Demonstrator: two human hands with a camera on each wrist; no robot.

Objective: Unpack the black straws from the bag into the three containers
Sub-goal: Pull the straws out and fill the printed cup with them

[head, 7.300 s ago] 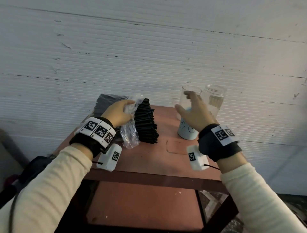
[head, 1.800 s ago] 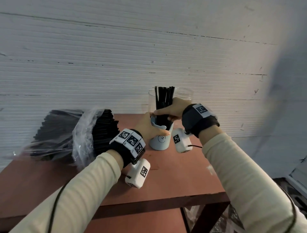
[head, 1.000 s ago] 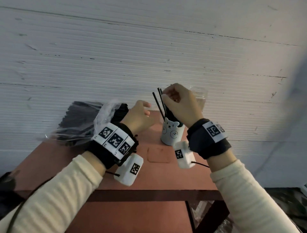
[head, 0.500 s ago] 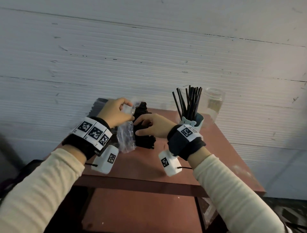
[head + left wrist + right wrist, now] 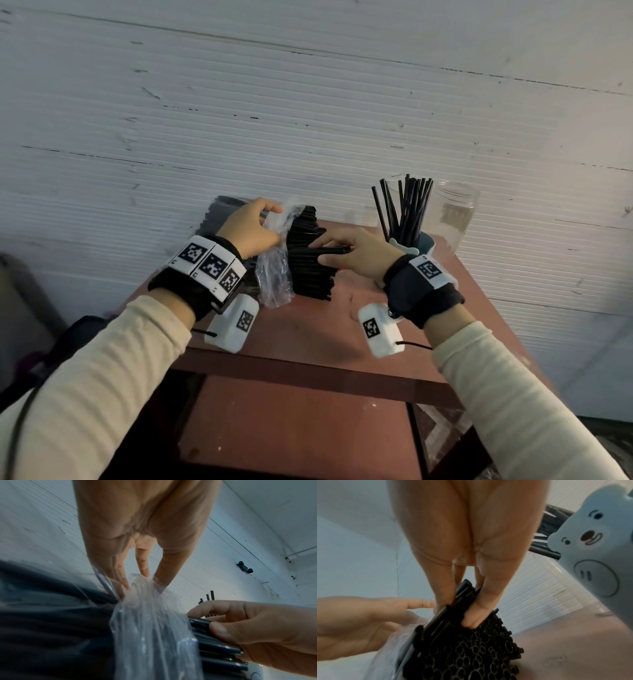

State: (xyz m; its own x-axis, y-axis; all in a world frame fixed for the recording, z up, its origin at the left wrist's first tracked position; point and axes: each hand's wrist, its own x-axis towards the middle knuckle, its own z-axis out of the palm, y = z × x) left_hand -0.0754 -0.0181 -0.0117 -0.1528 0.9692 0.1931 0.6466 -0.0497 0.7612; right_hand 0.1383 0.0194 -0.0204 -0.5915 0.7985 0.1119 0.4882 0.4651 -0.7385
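Note:
A clear plastic bag (image 5: 274,274) full of black straws (image 5: 308,274) lies on the red-brown table (image 5: 308,335). My left hand (image 5: 253,226) pinches the bag's loose mouth (image 5: 144,588) and holds it back. My right hand (image 5: 346,253) grips a small bunch of straws (image 5: 462,601) at the top of the pile, thumb under, fingers over. A pale blue bear cup (image 5: 423,244) behind my right wrist holds several upright straws (image 5: 407,209). A clear jar (image 5: 455,212) stands to its right; a clear glass behind the cup is mostly hidden.
A white ribbed wall (image 5: 308,120) rises right behind the table. The table's front edge (image 5: 308,370) and a lower shelf (image 5: 291,428) lie below my wrists. A dark bag (image 5: 68,342) sits off the table at the left.
My right hand has closed round a bunch of straws at the pile's top. The left hand keeps pinching the bag mouth. Earlier, the right hand set straws in the bear cup.

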